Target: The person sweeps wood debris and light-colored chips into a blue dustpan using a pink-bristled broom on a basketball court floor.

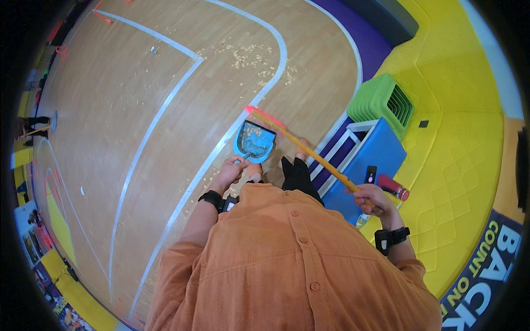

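My left hand [232, 170] grips the short handle of a blue plastic dustpan [254, 142], which holds some pale flakes and dusty debris. In my right hand [369, 197] is the upper end of a long yellowish broom handle [321, 160]. The handle slants up and left to a broom head with pink-red bristles [271, 117], just beyond the dustpan's dark lip. Whether bristles and lip touch, I cannot tell. Pale flakes [248, 56] lie scattered over the wood-look floor [165, 136] ahead, with smaller bits beside my left forearm.
To the right stand a blue-topped bench [379, 153] holding a red bottle [392, 187] and a dark device [370, 174], and stacked green plastic stools [381, 103]. Yellow padding [451, 157] lies behind them. Another person [35, 126] stands far left with a long-handled tool.
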`<state>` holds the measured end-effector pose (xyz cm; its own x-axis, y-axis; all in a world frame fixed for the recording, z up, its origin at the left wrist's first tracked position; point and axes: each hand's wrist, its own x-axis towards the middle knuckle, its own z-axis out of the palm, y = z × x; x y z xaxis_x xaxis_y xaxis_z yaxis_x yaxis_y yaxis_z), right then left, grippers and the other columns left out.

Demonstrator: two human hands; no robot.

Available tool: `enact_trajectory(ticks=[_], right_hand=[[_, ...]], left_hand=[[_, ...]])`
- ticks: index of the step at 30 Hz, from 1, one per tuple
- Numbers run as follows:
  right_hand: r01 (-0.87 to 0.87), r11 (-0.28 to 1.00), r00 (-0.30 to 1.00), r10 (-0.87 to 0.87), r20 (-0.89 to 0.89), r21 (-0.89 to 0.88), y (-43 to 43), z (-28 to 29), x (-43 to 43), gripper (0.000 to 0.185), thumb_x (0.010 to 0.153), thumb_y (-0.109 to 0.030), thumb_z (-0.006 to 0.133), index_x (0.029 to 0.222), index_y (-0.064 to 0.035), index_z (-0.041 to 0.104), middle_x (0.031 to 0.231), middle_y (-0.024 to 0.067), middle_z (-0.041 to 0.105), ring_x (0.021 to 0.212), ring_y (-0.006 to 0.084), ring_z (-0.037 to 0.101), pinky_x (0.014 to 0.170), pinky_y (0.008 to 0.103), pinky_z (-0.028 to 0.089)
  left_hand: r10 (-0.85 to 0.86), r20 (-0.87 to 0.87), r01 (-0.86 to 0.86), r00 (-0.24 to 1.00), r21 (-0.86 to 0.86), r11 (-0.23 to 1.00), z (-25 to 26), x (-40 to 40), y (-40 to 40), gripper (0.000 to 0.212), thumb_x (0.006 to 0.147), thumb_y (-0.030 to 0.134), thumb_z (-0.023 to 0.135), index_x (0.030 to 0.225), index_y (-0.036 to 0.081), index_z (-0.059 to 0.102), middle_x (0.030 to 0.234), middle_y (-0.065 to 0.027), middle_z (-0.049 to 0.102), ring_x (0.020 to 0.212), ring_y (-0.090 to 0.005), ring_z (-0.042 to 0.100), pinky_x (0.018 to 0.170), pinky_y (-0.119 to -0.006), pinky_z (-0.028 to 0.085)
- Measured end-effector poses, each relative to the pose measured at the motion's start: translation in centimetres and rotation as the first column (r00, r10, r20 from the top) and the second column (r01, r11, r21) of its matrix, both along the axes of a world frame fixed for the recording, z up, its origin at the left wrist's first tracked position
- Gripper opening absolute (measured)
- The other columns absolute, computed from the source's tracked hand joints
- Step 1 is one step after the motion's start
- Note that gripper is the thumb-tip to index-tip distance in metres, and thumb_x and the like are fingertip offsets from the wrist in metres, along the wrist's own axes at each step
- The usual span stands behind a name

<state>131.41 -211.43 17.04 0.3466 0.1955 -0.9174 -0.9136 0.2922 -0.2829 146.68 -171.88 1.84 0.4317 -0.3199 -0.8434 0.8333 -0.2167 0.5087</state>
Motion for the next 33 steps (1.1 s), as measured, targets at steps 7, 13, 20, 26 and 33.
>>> enact_trajectory(ticks=[7, 13, 20, 26, 33], right_hand=[[-0.218, 0.912, 0.943, 0.288, 0.167, -0.347, -3.8, -5.6, 7.7, 0.011, 0.081, -0.011, 0.057, 0.081, -0.0003, 0.056, 0.057, 0.0039, 0.052, 0.038, 0.0135, 0.049, 0.033, 0.026, 0.036], [-0.239, 0.819, 0.892, 0.398, 0.217, -0.522, -7.7, -11.0, 16.4, 0.012, 0.078, -0.011, 0.056, 0.073, -0.0009, 0.054, 0.057, 0.0057, 0.053, 0.041, 0.0178, 0.053, 0.037, 0.0301, 0.04], [-0.33, 0.77, 0.871, 0.472, 0.139, -0.546, -11.2, -15.2, 21.3, 0.011, 0.082, -0.012, 0.05, 0.077, -0.0015, 0.052, 0.059, 0.0078, 0.054, 0.046, 0.0178, 0.054, 0.04, 0.0309, 0.043], [-0.606, 0.579, 0.688, 0.726, 0.007, -0.545, -9.9, -13.4, 14.0, 0.012, 0.08, -0.01, 0.053, 0.08, 0.0019, 0.052, 0.061, 0.0089, 0.055, 0.045, 0.0187, 0.054, 0.039, 0.0321, 0.043], [-0.477, 0.869, 0.875, 0.483, 0.019, -0.131, -15.0, -1.9, 9.9, 0.015, 0.082, -0.01, 0.056, 0.091, 0.0018, 0.056, 0.06, 0.0026, 0.048, 0.042, 0.0118, 0.046, 0.038, 0.0251, 0.036]], left_hand=[[0.156, -0.029, -0.156, 0.987, 0.025, 0.987, 0.7, -0.6, -3.6, 0.018, 0.09, 0.016, 0.057, 0.076, 0.016, 0.045, 0.051, 0.0071, 0.031, 0.039, -0.0055, 0.025, 0.037, -0.024, 0.014], [0.275, 0.02, -0.276, 0.961, 0.01, 0.961, 0.4, -1.9, -7.5, 0.019, 0.087, 0.018, 0.061, 0.076, 0.013, 0.047, 0.047, 0.0066, 0.033, 0.035, -0.0052, 0.026, 0.035, -0.024, 0.016], [0.337, 0.042, -0.337, 0.941, -0.003, 0.942, 0.4, -2.8, -11.3, 0.017, 0.087, 0.015, 0.06, 0.075, 0.014, 0.047, 0.051, 0.0062, 0.037, 0.037, -0.004, 0.027, 0.035, -0.024, 0.016], [0.359, 0.018, -0.359, 0.933, -0.032, 0.933, 0.0, -3.5, -13.0, 0.018, 0.087, 0.011, 0.059, 0.076, 0.015, 0.045, 0.052, 0.0061, 0.036, 0.038, -0.0042, 0.028, 0.035, -0.022, 0.016], [0.377, 0.008, -0.375, 0.926, -0.088, 0.923, -0.7, -2.8, -13.3, 0.018, 0.09, 0.012, 0.053, 0.075, 0.016, 0.046, 0.053, 0.0081, 0.033, 0.038, -0.0033, 0.026, 0.035, -0.021, 0.017]])
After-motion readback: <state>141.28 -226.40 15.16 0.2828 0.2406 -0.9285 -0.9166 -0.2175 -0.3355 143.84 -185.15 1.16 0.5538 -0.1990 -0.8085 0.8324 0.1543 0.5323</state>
